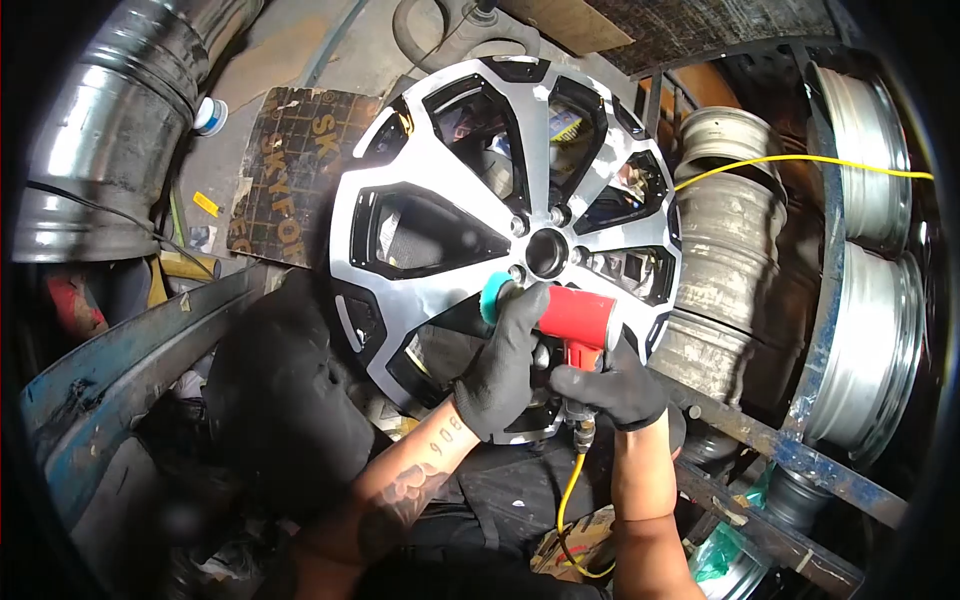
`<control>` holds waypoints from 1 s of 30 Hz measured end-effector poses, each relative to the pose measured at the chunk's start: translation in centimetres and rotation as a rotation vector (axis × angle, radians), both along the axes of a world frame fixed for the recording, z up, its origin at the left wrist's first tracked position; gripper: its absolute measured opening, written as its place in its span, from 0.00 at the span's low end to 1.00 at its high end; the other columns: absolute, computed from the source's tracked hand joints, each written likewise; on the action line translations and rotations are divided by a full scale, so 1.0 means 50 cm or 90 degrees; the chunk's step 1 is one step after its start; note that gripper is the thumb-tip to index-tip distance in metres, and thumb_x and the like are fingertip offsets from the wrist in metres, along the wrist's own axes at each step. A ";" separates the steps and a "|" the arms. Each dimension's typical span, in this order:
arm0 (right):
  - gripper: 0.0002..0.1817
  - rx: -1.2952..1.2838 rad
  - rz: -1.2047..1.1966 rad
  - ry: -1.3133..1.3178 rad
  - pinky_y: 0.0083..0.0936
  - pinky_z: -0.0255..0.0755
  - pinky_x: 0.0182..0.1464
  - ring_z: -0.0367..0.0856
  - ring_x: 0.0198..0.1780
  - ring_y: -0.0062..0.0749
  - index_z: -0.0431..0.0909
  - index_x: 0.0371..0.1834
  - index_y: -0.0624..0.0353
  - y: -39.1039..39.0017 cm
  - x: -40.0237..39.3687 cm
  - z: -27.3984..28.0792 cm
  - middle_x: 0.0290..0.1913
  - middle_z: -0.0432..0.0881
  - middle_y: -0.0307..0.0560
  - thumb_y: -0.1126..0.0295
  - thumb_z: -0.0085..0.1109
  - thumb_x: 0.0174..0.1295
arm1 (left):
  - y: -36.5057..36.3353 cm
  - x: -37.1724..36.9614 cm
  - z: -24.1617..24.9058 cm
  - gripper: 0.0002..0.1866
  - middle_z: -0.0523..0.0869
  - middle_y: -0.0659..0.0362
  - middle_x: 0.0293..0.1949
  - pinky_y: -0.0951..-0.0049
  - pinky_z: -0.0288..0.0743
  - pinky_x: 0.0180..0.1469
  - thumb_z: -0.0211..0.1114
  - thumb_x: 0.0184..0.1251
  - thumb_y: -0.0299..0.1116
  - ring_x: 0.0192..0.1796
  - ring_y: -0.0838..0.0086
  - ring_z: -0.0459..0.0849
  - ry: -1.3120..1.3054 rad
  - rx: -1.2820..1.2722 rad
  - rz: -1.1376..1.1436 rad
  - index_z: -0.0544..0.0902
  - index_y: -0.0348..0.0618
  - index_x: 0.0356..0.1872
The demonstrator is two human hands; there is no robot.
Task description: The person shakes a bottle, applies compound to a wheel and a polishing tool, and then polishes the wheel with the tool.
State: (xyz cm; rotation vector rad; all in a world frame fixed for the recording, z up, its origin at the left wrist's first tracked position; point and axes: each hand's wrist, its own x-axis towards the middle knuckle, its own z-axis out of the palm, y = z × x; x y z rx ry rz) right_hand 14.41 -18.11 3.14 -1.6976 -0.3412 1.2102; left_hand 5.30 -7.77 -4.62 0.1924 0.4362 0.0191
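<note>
A silver and black alloy wheel (453,274) faces me, its spokes spreading from a round centre hole. In front of its lower spokes is a red air sander (577,316) with a round teal pad (493,297). The pad lies at a spoke left of the hub; whether it touches cannot be made out. My left hand (500,370), in a black glove, is closed around the tool's front end. My right hand (615,388), gloved too, wraps the tool's grip. A yellow air hose (570,490) runs down from the fitting under the grip.
Stacked metal rims (725,230) stand on the right, with more silver rims (865,350) behind a blue metal rack (825,290). Large shiny cylinders (110,130) are at upper left. A printed brown board (290,170) lies left of the wheel. Another yellow hose (800,160) crosses the right side.
</note>
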 end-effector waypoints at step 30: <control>0.20 -0.175 0.196 -0.377 0.43 0.77 0.44 0.85 0.41 0.59 0.84 0.49 0.64 0.041 0.031 -0.085 0.37 0.86 0.61 0.59 0.70 0.62 | -0.074 0.026 -0.003 0.08 0.87 0.67 0.37 0.81 0.76 0.43 0.69 0.73 0.30 0.40 0.89 0.82 0.176 0.190 0.087 0.83 0.39 0.48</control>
